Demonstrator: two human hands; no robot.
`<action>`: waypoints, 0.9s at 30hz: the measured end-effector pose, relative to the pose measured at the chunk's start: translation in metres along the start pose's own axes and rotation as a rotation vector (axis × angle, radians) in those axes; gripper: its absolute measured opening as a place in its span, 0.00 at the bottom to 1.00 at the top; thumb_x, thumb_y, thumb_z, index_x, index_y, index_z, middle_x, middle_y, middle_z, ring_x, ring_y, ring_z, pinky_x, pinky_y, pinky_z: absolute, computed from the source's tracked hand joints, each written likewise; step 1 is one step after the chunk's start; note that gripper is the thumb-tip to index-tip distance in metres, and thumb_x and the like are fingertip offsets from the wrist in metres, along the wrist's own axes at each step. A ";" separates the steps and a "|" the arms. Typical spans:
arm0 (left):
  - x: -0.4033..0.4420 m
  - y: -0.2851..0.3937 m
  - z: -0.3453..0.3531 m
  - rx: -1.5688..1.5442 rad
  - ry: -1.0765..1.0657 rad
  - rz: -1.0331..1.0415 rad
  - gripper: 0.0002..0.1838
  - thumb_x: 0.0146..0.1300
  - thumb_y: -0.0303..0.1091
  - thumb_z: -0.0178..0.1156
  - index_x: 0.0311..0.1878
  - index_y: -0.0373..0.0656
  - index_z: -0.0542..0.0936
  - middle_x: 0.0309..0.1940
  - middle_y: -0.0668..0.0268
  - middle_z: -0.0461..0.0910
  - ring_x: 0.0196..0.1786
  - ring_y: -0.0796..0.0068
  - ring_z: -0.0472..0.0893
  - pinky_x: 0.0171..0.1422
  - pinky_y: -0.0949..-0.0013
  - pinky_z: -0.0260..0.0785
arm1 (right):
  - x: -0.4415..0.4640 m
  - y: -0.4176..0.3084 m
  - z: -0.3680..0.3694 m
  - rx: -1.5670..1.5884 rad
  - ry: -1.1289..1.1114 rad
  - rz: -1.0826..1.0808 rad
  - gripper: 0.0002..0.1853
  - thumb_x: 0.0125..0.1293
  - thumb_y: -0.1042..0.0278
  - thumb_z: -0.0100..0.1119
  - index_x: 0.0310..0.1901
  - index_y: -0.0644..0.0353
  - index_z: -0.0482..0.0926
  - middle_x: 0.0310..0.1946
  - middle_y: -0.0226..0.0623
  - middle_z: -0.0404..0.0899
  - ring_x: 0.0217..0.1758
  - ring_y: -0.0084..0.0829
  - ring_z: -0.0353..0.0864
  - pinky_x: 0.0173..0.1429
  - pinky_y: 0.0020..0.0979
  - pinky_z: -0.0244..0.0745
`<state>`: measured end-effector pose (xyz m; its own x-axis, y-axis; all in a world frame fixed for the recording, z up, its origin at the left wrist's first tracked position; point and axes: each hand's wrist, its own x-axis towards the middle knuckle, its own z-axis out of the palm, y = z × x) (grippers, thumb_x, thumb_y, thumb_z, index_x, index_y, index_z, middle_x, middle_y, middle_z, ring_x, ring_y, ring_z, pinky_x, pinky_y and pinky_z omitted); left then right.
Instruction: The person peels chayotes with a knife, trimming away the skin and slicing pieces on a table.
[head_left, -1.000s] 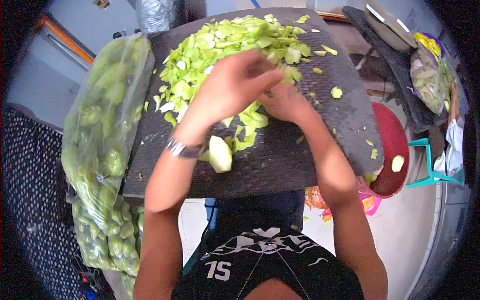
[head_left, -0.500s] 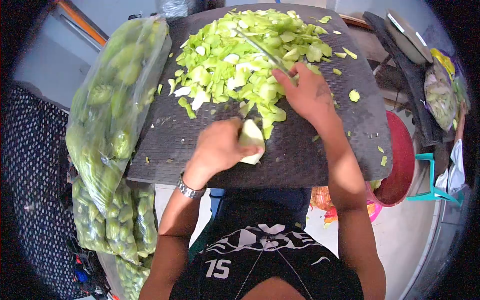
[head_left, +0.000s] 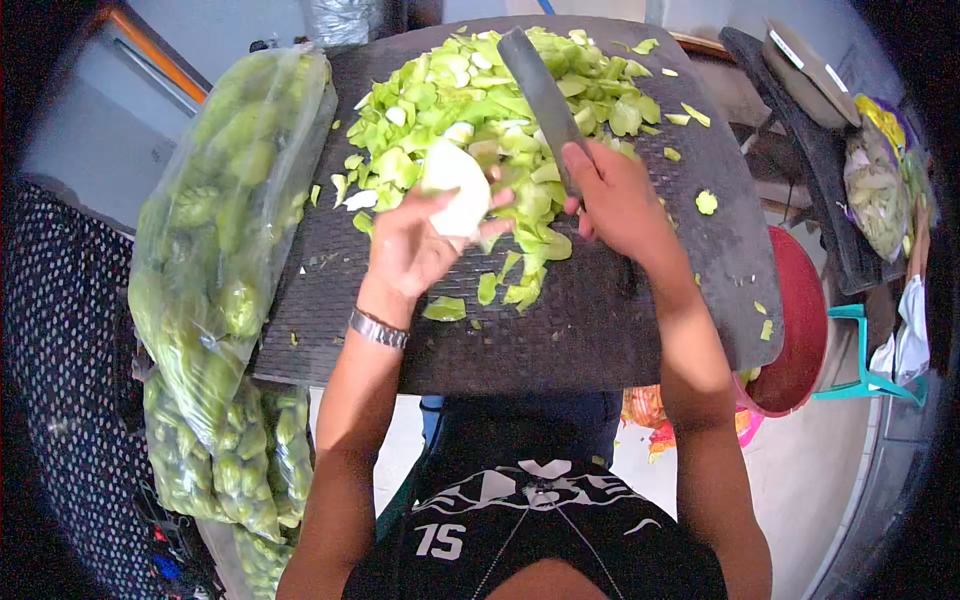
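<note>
A pale peeled vegetable (head_left: 457, 190) rests in my left hand (head_left: 425, 240), held up over the near edge of a pile of green peelings (head_left: 420, 110). The fingers of that hand curve around it, palm up. My right hand (head_left: 615, 195) is closed on the handle of a knife (head_left: 540, 95), whose broad blade points up and to the left above the pile. Loose green peels (head_left: 445, 308) lie on the dark textured table (head_left: 350, 345) below my hands.
Clear plastic bags of green vegetables (head_left: 225, 200) stand along the table's left side. At the right are a red tub (head_left: 800, 320), a teal stool (head_left: 860, 370) and a dark board (head_left: 800, 160) bearing a grey container and a bagged bundle.
My left hand has lifted the peeled vegetable off the table and moved it up toward the pile. The knife in my right hand has turned, its blade now showing broader.
</note>
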<state>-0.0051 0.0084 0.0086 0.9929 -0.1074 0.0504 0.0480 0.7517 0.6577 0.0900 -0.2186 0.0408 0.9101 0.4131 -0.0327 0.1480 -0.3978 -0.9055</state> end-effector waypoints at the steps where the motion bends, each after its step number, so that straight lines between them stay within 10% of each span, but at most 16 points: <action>1: 0.002 0.005 -0.002 -0.075 -0.050 0.039 0.29 0.73 0.40 0.57 0.72 0.34 0.68 0.67 0.43 0.75 0.69 0.38 0.76 0.73 0.35 0.69 | 0.000 0.002 0.002 0.007 -0.050 -0.020 0.20 0.81 0.51 0.51 0.46 0.64 0.79 0.26 0.43 0.83 0.20 0.35 0.82 0.27 0.38 0.76; 3: 0.008 0.015 -0.006 -0.111 0.015 0.084 0.30 0.76 0.49 0.54 0.68 0.32 0.70 0.64 0.43 0.77 0.68 0.39 0.77 0.72 0.35 0.70 | 0.001 0.009 0.008 0.023 -0.150 -0.057 0.19 0.83 0.54 0.49 0.53 0.64 0.78 0.25 0.32 0.80 0.16 0.20 0.75 0.19 0.25 0.70; 10: 0.042 0.033 -0.006 -0.131 0.526 0.217 0.29 0.77 0.58 0.50 0.60 0.38 0.76 0.57 0.54 0.81 0.63 0.54 0.80 0.68 0.48 0.75 | -0.021 -0.006 0.029 0.169 -0.328 -0.111 0.21 0.81 0.61 0.54 0.68 0.61 0.70 0.30 0.36 0.86 0.16 0.19 0.75 0.20 0.24 0.70; 20: 0.031 0.014 -0.042 -0.171 0.519 0.044 0.22 0.81 0.51 0.49 0.59 0.41 0.76 0.51 0.57 0.84 0.52 0.55 0.85 0.61 0.50 0.79 | -0.034 -0.022 0.035 -0.583 0.028 -0.470 0.25 0.70 0.51 0.67 0.62 0.56 0.77 0.44 0.51 0.79 0.46 0.53 0.86 0.47 0.51 0.82; 27: 0.014 0.000 0.000 -0.209 0.476 0.053 0.18 0.77 0.46 0.57 0.53 0.41 0.82 0.45 0.59 0.88 0.47 0.58 0.88 0.56 0.54 0.81 | -0.041 -0.007 0.071 -0.510 0.043 -0.421 0.55 0.52 0.27 0.72 0.69 0.63 0.66 0.53 0.54 0.74 0.51 0.58 0.84 0.50 0.52 0.82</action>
<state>0.0084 0.0069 0.0091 0.9318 0.2054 -0.2994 -0.0314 0.8671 0.4971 0.0244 -0.1746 0.0181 0.7473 0.5895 0.3067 0.6498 -0.5518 -0.5228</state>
